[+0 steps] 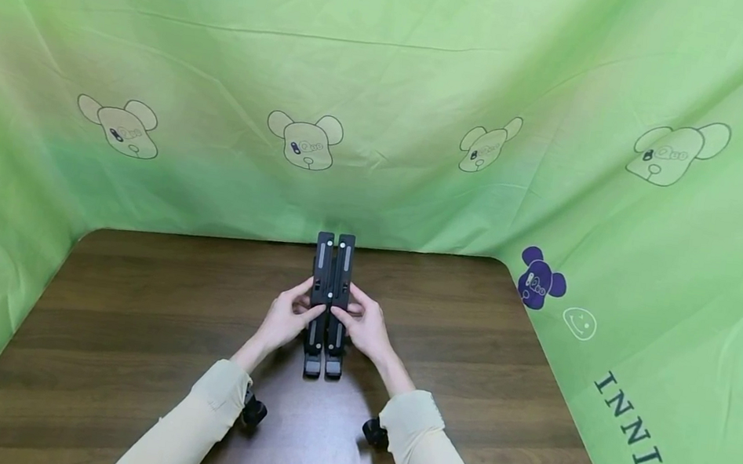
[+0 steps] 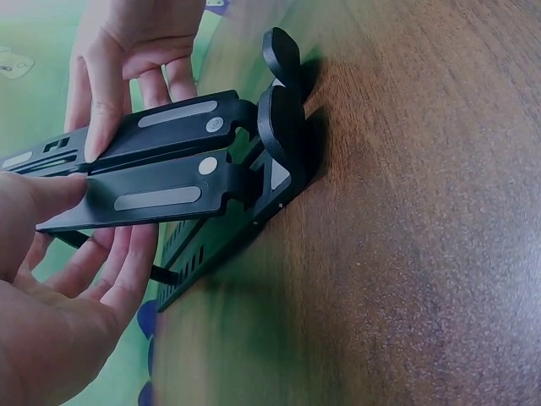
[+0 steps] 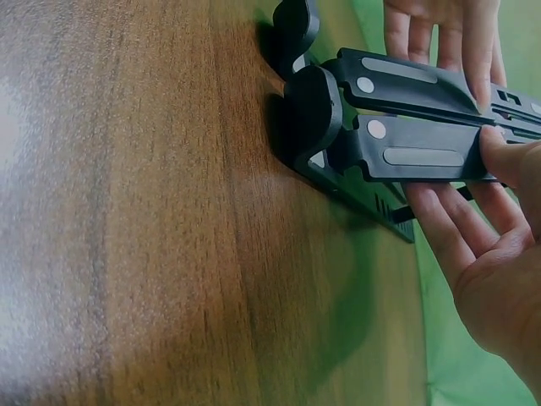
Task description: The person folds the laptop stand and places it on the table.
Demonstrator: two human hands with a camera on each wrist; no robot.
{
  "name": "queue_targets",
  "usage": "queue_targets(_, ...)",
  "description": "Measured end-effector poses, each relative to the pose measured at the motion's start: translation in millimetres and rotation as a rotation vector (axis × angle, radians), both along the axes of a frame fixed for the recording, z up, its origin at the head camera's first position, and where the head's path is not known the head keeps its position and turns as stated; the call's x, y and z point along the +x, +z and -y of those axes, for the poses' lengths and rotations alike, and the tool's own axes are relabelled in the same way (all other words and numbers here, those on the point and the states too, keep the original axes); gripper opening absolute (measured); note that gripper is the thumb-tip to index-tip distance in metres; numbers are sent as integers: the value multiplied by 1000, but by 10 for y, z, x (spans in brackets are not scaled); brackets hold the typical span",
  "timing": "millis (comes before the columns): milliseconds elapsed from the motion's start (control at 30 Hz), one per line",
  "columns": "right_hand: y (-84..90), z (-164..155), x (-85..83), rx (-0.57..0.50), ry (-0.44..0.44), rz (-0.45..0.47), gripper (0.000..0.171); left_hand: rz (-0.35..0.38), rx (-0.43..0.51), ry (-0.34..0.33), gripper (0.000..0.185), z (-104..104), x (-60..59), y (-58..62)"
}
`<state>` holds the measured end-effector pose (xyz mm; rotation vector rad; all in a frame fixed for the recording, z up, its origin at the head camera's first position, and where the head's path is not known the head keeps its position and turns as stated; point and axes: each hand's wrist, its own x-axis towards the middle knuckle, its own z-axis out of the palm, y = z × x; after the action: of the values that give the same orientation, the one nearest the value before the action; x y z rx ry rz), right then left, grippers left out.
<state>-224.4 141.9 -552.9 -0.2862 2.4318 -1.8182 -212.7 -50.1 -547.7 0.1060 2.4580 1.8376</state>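
Observation:
A black folding stand (image 1: 335, 259) with two parallel arms stands on the brown wooden table (image 1: 116, 323), near its far edge. Its rounded hooked feet (image 2: 283, 110) rest on the wood and its upper arms are lifted off the base. My left hand (image 1: 300, 308) pinches the left arm, thumb on top and fingers underneath. My right hand (image 1: 354, 315) holds the right arm in the same way. In the left wrist view the stand (image 2: 169, 169) lies between my left hand (image 2: 59, 279) and my right hand (image 2: 127, 51). In the right wrist view my right hand (image 3: 486, 254) grips the stand (image 3: 406, 127).
A green cloth (image 1: 391, 92) printed with cartoon bears hangs behind the table and down both sides. A black camera sits on each wrist (image 1: 254, 410) (image 1: 375, 432). Bare wood lies to the left, to the right and in front of the stand.

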Motion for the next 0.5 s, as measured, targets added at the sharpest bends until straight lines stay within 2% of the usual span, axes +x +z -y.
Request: queue_targets(500, -18, 4, 4, 4, 12, 4, 61, 15, 20, -2, 64, -4, -4, -7)
